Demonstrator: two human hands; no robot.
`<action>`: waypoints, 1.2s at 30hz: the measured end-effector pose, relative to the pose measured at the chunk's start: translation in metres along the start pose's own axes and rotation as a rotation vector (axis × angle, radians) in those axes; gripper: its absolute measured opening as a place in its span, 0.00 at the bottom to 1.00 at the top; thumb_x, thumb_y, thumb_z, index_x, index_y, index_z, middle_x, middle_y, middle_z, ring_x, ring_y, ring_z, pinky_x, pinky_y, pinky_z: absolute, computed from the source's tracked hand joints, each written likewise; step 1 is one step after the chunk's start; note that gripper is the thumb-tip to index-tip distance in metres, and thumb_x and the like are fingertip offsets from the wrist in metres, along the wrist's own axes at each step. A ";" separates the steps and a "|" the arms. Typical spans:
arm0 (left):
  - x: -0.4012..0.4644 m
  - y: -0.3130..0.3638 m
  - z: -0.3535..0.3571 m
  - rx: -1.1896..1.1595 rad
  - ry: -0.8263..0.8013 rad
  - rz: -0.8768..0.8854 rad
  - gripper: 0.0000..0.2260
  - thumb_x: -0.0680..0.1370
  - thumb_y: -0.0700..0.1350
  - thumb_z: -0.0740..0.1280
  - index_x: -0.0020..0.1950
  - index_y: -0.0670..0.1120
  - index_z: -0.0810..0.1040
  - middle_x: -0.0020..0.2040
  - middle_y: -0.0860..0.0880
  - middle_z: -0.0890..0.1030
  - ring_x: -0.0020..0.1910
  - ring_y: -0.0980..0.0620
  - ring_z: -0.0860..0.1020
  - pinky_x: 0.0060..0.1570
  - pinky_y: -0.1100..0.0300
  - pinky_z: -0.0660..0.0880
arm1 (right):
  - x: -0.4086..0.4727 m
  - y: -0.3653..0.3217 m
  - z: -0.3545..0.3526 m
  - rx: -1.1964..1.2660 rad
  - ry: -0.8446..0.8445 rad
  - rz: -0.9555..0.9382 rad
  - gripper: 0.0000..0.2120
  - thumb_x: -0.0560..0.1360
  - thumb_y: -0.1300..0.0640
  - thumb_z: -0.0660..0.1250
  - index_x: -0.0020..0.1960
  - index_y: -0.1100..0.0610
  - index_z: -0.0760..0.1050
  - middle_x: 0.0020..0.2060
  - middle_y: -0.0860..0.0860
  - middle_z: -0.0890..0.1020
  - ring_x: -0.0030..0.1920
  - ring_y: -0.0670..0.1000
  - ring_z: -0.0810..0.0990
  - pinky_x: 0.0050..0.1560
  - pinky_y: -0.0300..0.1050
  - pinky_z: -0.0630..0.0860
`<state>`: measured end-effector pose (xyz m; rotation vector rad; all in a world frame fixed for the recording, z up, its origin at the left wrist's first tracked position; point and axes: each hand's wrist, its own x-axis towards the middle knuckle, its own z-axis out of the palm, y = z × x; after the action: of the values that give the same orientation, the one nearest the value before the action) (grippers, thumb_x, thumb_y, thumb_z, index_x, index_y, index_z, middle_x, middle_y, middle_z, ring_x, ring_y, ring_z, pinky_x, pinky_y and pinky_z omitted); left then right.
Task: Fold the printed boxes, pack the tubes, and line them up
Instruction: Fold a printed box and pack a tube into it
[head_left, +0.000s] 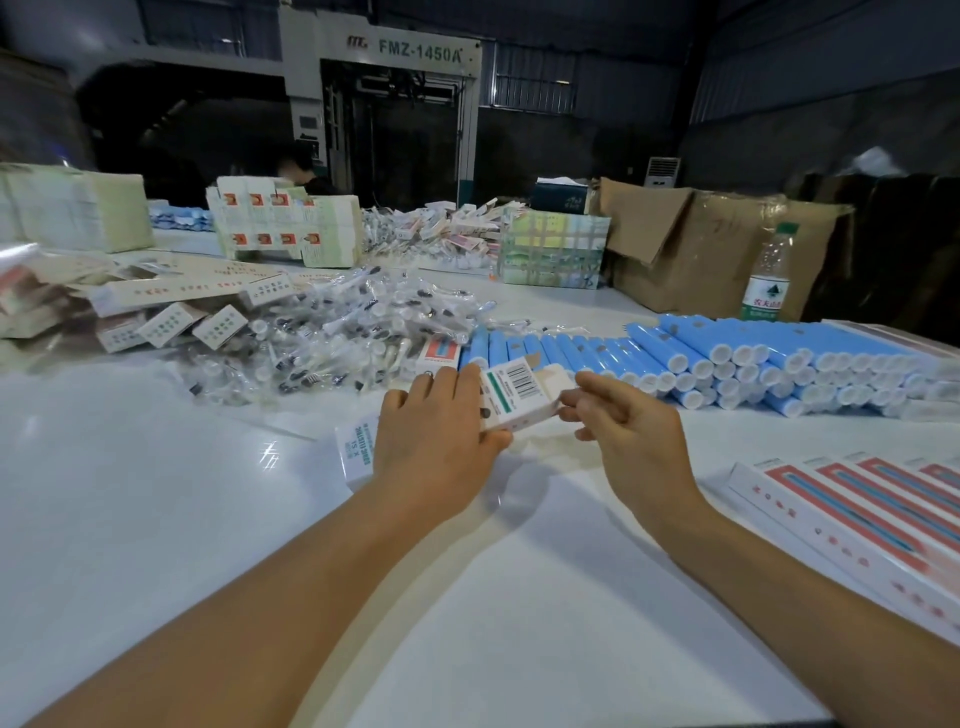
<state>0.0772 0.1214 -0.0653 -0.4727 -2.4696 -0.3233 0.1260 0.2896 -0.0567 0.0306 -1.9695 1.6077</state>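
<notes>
Head view: at the middle of the frame both hands meet on one printed box (519, 397), a small white carton with a barcode and a green stripe showing on its upper face. The left hand (434, 431) covers the box's left part from above, fingers laid over it and the thumb tucked under the near edge, so it grasps the carton. The right hand (631, 423) pinches the box's right end between thumb and fingertips, the other fingers loosely curled. The box's long axis runs from lower left up toward upper right, with its open flap end pointing away from the person toward the blue tubes (727, 364).

Those tubes lie stacked in a long bank across the centre-right of the frame, white caps facing the person, their long axes running away toward the upper left. The nearest tubes sit just beyond the box's far end and closer to the right hand than to the left. By my reading, the carton is being squared up, and the right hand is the one better placed to fetch a tube and slide it in end-first.

At the lower right, finished red-and-white boxes (852, 514) lie side by side on the white counter (156, 493). A heap of clear-wrapped small parts (332, 332) fills the centre left, and a water bottle (769, 275) stands upper right.
</notes>
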 end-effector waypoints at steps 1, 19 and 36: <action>0.000 0.001 0.000 0.007 -0.001 0.000 0.30 0.77 0.62 0.58 0.74 0.50 0.55 0.67 0.51 0.68 0.65 0.48 0.65 0.59 0.53 0.61 | -0.001 0.000 0.000 0.020 -0.011 0.018 0.14 0.77 0.69 0.62 0.58 0.56 0.76 0.44 0.47 0.84 0.42 0.44 0.83 0.41 0.35 0.79; -0.012 0.018 0.005 0.065 -0.023 0.126 0.30 0.77 0.61 0.58 0.74 0.48 0.56 0.67 0.51 0.68 0.62 0.49 0.66 0.56 0.53 0.61 | -0.002 -0.005 0.004 -0.088 -0.079 0.207 0.09 0.75 0.66 0.66 0.50 0.54 0.78 0.43 0.50 0.83 0.33 0.37 0.79 0.29 0.28 0.70; -0.008 0.021 -0.001 -0.043 0.048 0.050 0.31 0.77 0.62 0.59 0.74 0.48 0.55 0.67 0.52 0.68 0.64 0.51 0.66 0.58 0.56 0.61 | 0.007 -0.005 0.002 0.050 0.082 0.286 0.41 0.68 0.55 0.76 0.75 0.46 0.57 0.59 0.47 0.71 0.58 0.48 0.73 0.56 0.47 0.71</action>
<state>0.0923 0.1384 -0.0666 -0.5375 -2.4044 -0.3642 0.1216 0.2888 -0.0494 -0.3059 -1.9371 1.8059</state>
